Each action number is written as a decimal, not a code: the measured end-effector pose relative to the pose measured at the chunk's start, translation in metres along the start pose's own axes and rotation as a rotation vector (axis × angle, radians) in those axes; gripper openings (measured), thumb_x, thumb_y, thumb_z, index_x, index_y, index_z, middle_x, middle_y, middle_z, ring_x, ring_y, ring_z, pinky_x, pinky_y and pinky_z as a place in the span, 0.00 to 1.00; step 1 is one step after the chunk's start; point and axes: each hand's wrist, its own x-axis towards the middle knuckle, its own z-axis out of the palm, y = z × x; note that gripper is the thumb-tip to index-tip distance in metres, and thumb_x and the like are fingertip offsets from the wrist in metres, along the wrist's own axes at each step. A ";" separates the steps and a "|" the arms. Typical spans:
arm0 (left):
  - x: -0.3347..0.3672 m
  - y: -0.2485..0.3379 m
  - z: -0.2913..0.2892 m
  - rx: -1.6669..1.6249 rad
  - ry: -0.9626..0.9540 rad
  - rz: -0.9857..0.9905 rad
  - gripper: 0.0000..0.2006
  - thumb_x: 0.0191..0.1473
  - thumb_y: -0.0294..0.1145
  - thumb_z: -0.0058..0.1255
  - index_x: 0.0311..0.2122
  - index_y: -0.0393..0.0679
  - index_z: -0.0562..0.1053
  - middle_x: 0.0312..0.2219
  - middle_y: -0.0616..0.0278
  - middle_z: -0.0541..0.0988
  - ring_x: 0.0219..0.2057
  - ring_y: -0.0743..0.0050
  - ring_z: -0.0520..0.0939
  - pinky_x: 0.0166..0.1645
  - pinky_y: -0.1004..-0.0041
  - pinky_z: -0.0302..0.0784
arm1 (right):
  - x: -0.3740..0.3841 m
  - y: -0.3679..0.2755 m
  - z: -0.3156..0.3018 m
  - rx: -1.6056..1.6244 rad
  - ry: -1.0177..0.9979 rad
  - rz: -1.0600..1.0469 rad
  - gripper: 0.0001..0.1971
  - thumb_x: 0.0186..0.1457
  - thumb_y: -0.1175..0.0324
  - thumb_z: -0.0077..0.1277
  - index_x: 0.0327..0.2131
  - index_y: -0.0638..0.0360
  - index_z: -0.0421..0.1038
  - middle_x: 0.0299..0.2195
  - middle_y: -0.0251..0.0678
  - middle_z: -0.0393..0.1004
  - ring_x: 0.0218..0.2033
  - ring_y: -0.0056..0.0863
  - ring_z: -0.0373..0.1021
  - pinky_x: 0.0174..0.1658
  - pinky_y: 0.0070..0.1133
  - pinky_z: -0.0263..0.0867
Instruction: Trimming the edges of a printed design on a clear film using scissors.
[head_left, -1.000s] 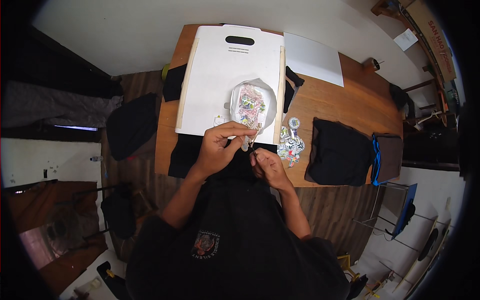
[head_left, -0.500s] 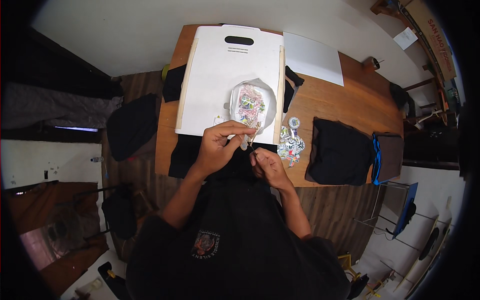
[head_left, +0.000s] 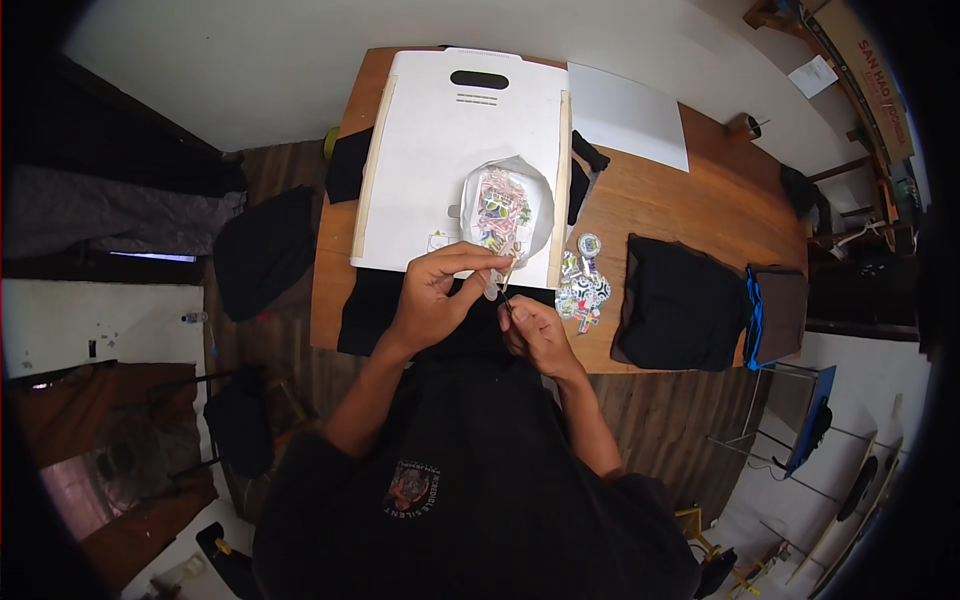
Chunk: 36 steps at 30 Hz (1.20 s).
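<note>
Above the near edge of a white board (head_left: 420, 180), my two hands meet. My left hand (head_left: 437, 290) is closed in a pinch on a small pale sticker-like piece (head_left: 491, 290). My right hand (head_left: 537, 328) is closed round a slim tool (head_left: 505, 298), dark near the fingers and lighter toward its tip; its exact kind is too small to tell. The tool reaches up to the pale piece. Just beyond my fingers, an open white bag (head_left: 540, 205) on the board holds colourful printed scraps (head_left: 500, 200). Right of the board lies a pile of cut-out stickers (head_left: 583, 285).
The wooden table (head_left: 640, 210) carries folded black cloth (head_left: 680, 305) at the right and a pale sheet (head_left: 630, 115) at the back. Black fabric (head_left: 375, 310) lies under the board's near edge. A brown cup (head_left: 742, 127) stands far right.
Almost nothing differs. My hands stay together at the pale piece, with only a very slight shift of the fingers.
</note>
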 end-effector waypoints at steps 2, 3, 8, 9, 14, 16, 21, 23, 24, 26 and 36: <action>0.000 0.001 0.000 -0.001 -0.002 0.000 0.13 0.53 0.12 0.45 0.43 0.31 0.77 0.39 0.52 0.79 0.42 0.72 0.79 0.48 0.78 0.73 | 0.000 0.000 0.000 0.004 -0.002 -0.001 0.18 0.67 0.55 0.37 0.30 0.59 0.64 0.14 0.21 0.53 0.14 0.10 0.48 0.18 0.13 0.44; 0.000 0.002 0.000 -0.002 -0.002 0.000 0.13 0.53 0.12 0.45 0.43 0.31 0.77 0.39 0.52 0.79 0.42 0.72 0.79 0.48 0.78 0.73 | 0.000 0.000 0.001 0.003 0.001 -0.003 0.18 0.67 0.55 0.37 0.30 0.59 0.64 0.14 0.21 0.53 0.14 0.10 0.48 0.18 0.13 0.44; -0.001 0.001 0.002 0.000 -0.003 0.009 0.13 0.54 0.13 0.45 0.43 0.31 0.77 0.39 0.53 0.79 0.41 0.72 0.79 0.47 0.78 0.73 | -0.002 -0.002 0.002 -0.008 0.021 0.007 0.18 0.67 0.55 0.37 0.30 0.59 0.64 0.15 0.21 0.53 0.14 0.10 0.48 0.18 0.13 0.44; 0.000 0.001 0.002 0.000 -0.002 0.009 0.13 0.54 0.13 0.45 0.43 0.31 0.77 0.39 0.53 0.79 0.41 0.72 0.79 0.47 0.78 0.73 | -0.002 -0.001 0.001 -0.009 0.020 0.003 0.18 0.67 0.55 0.37 0.30 0.59 0.64 0.15 0.21 0.53 0.14 0.10 0.48 0.18 0.13 0.44; -0.001 0.000 0.001 0.002 -0.003 -0.011 0.12 0.54 0.14 0.46 0.43 0.31 0.77 0.39 0.53 0.79 0.42 0.72 0.79 0.47 0.78 0.73 | -0.001 0.000 0.001 0.003 0.019 0.010 0.18 0.67 0.56 0.37 0.30 0.59 0.64 0.15 0.21 0.53 0.14 0.10 0.48 0.18 0.13 0.45; 0.000 0.000 0.000 -0.001 0.000 -0.008 0.12 0.54 0.13 0.46 0.43 0.31 0.77 0.39 0.53 0.79 0.42 0.72 0.79 0.48 0.78 0.73 | 0.000 0.000 0.001 -0.001 0.016 -0.003 0.18 0.67 0.56 0.37 0.30 0.59 0.64 0.15 0.21 0.53 0.14 0.10 0.48 0.18 0.13 0.45; 0.001 0.000 0.000 -0.007 0.016 0.008 0.13 0.54 0.13 0.45 0.43 0.31 0.77 0.39 0.52 0.79 0.42 0.71 0.79 0.47 0.78 0.74 | 0.001 0.002 0.001 0.021 0.010 0.000 0.18 0.67 0.55 0.37 0.30 0.59 0.64 0.15 0.21 0.53 0.14 0.10 0.48 0.18 0.13 0.44; 0.002 0.000 -0.001 -0.010 0.023 0.011 0.13 0.54 0.13 0.45 0.42 0.31 0.77 0.39 0.52 0.79 0.42 0.71 0.79 0.48 0.77 0.74 | 0.002 0.002 0.000 0.036 0.009 0.011 0.18 0.67 0.55 0.37 0.30 0.59 0.64 0.15 0.21 0.53 0.14 0.10 0.48 0.18 0.13 0.44; 0.001 0.000 -0.001 -0.010 0.023 0.011 0.13 0.54 0.13 0.45 0.42 0.31 0.77 0.39 0.52 0.79 0.42 0.71 0.79 0.48 0.77 0.74 | 0.002 0.002 0.000 0.032 0.007 0.002 0.18 0.67 0.55 0.37 0.30 0.59 0.64 0.14 0.21 0.53 0.14 0.10 0.48 0.18 0.13 0.44; 0.001 -0.001 -0.001 -0.010 0.025 0.008 0.13 0.54 0.13 0.45 0.42 0.31 0.77 0.39 0.52 0.79 0.42 0.71 0.79 0.48 0.77 0.74 | 0.002 0.002 0.000 0.028 0.005 -0.006 0.18 0.67 0.55 0.37 0.30 0.59 0.64 0.14 0.21 0.53 0.14 0.10 0.48 0.18 0.13 0.44; 0.002 0.000 0.000 -0.011 0.010 0.007 0.12 0.54 0.13 0.45 0.42 0.31 0.77 0.39 0.52 0.79 0.42 0.71 0.79 0.49 0.76 0.73 | 0.002 0.001 0.001 0.036 0.006 0.012 0.18 0.67 0.56 0.37 0.30 0.59 0.64 0.14 0.21 0.52 0.14 0.10 0.48 0.18 0.13 0.44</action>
